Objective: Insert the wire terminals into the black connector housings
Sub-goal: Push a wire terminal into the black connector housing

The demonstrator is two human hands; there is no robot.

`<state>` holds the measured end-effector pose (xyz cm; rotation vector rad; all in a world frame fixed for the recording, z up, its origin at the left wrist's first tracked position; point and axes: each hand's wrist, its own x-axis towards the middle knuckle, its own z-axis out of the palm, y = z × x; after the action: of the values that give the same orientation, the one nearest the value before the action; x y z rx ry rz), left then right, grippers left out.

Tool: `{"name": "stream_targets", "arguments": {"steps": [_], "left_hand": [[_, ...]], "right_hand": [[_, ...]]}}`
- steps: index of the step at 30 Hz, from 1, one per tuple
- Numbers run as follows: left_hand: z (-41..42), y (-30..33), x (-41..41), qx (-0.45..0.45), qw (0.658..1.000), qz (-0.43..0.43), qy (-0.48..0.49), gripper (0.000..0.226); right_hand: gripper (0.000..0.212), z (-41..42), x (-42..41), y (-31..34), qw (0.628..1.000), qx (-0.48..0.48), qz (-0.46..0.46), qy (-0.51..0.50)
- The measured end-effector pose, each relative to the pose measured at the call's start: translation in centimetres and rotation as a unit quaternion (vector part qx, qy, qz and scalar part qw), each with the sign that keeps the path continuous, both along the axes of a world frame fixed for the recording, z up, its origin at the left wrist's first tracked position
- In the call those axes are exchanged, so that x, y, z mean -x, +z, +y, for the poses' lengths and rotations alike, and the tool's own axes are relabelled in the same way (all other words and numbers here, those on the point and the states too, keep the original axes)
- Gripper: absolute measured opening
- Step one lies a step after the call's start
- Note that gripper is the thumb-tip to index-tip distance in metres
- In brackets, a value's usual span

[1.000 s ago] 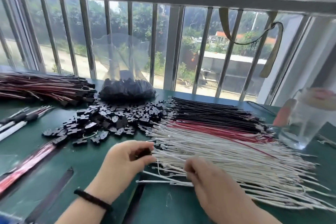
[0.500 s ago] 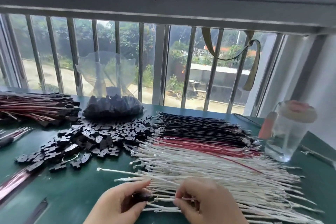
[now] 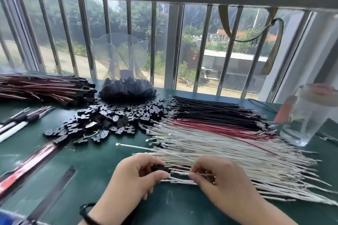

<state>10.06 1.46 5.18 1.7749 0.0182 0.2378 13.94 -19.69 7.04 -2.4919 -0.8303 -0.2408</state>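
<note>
Black connector housing (image 3: 160,167) pinched in left hand (image 3: 136,179), low centre over green table (image 3: 87,166). Right hand (image 3: 217,181) pinches a white wire (image 3: 180,173) between thumb and forefinger, its tip at the housing's right side; whether it is seated, cannot tell. White wire pile (image 3: 228,153) just behind hands; red wires (image 3: 210,127) and black wires (image 3: 210,109) farther back. Loose housings heap (image 3: 109,120) to the left, well apart from the hands.

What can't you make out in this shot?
Head view only:
- Housing: mostly hidden by left hand fingers.
- Whether the white wire terminal is seated: covered by the fingertips.
- Right hand grip: fingers curl out of sight.
- Jar: blurred, cut by the right edge.
</note>
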Motion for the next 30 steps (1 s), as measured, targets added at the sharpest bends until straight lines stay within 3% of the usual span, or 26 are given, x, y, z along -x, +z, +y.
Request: {"name": "stream_targets", "arguments": {"steps": [6, 12, 19, 26, 30], "left_hand": [[0.2, -0.2, 0.0, 0.05, 0.999, 0.003, -0.014, 0.033], [0.1, -0.4, 0.1, 0.042, 0.999, -0.006, -0.022, 0.029], [0.0, -0.5, 0.2, 0.11, 0.993, -0.024, -0.024, 0.031], [0.7, -0.4, 0.3, -0.001, 0.996, -0.085, -0.02, 0.01], [0.3, -1.2, -0.2, -0.142, 0.983, -0.117, 0.002, 0.027]], "right_hand": [[0.007, 0.0, -0.1, -0.4, 0.998, -0.012, 0.01, 0.054], [0.004, -0.1, -0.2, -0.4, 0.998, -0.015, 0.015, 0.066], [0.003, -0.1, -0.2, -0.4, 0.998, 0.009, 0.015, 0.064], [0.004, -0.2, -0.1, -0.1, 0.998, 0.023, 0.024, 0.057], [0.006, -0.2, -0.1, -0.1, 0.998, 0.04, 0.019, 0.048]]}}
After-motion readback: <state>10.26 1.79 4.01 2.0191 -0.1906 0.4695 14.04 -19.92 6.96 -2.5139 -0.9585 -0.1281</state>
